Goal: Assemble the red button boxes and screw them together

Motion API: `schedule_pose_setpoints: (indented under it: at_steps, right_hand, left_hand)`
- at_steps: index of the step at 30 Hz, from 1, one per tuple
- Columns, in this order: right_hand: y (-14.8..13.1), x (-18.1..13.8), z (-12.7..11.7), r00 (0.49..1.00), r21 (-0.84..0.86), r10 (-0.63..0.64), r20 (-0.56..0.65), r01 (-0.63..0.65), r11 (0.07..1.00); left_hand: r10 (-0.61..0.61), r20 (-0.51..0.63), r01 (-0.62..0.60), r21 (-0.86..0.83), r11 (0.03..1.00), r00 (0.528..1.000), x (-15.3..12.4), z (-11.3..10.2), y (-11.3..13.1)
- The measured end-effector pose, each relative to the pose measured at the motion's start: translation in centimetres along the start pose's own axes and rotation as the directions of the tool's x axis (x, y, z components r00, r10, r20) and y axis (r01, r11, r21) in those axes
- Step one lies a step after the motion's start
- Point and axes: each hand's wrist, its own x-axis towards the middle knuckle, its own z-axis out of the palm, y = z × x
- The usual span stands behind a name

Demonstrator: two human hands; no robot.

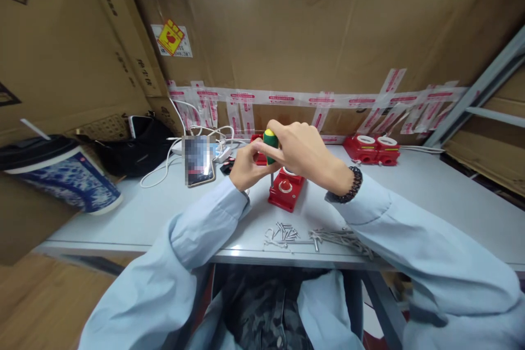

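A red box with a round button (286,190) lies on the grey table (430,197) in front of me. A screwdriver with a green and yellow handle (270,145) stands upright, its shaft pointing down at the box's left edge. My right hand (305,150) is closed round the handle from the right. My left hand (245,167) is curled in a pinch beside the shaft, just left of the box; what its fingertips hold is hidden.
Loose screws (283,232) and several metal pieces (342,238) lie near the front edge. More red boxes (371,149) stand at the back right. A phone (198,159), white cables (164,169), a black bag (135,150) and a blue patterned cup (61,172) are on the left. Taped cardboard walls (328,38) enclose the table.
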Motion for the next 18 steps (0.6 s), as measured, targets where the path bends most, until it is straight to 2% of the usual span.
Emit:
schedule_pose_setpoints:
  at_steps: [3,5,7,9,11,13,16,18]
  right_hand:
    - [0.6,-0.2,-0.3,0.992,0.147,-0.123,0.014,0.119,0.982]
    - [0.9,-0.2,-0.5,0.99,0.167,-0.137,0.031,0.13,0.977]
    - [1.0,-0.1,-0.5,0.998,0.089,-0.043,0.034,0.04,0.995]
    - [0.8,0.0,-0.4,0.998,-0.003,0.058,0.016,-0.058,0.998]
    - [0.8,-0.1,-0.4,0.996,-0.05,0.093,0.012,-0.092,0.994]
    - [1.0,-0.2,-0.6,0.997,-0.025,0.065,0.044,-0.064,0.998]
    - [1.6,-0.4,-0.9,0.991,0.09,-0.047,0.123,0.036,0.995]
    - [1.7,-0.4,-0.9,0.989,0.094,-0.068,0.13,0.056,0.994]
  left_hand:
    - [-0.047,0.109,0.06,-0.118,0.991,0.993,0.0,-0.1,0.0]
    - [-0.07,0.175,0.097,-0.149,0.984,0.982,-0.1,-0.1,-0.1]
    - [-0.073,0.164,0.096,-0.135,0.986,0.984,-0.2,0.1,-0.2]
    - [-0.066,0.092,0.076,-0.1,0.992,0.994,-0.3,0.3,-0.4]
    - [-0.064,0.035,0.067,-0.085,0.994,0.997,-0.3,0.3,-0.5]
    - [-0.066,0.037,0.069,-0.081,0.994,0.997,-0.3,0.1,-0.5]
    - [-0.07,0.104,0.075,-0.048,0.996,0.992,-0.2,-0.3,-0.3]
    - [-0.062,0.135,0.067,-0.032,0.997,0.989,-0.2,-0.4,-0.2]
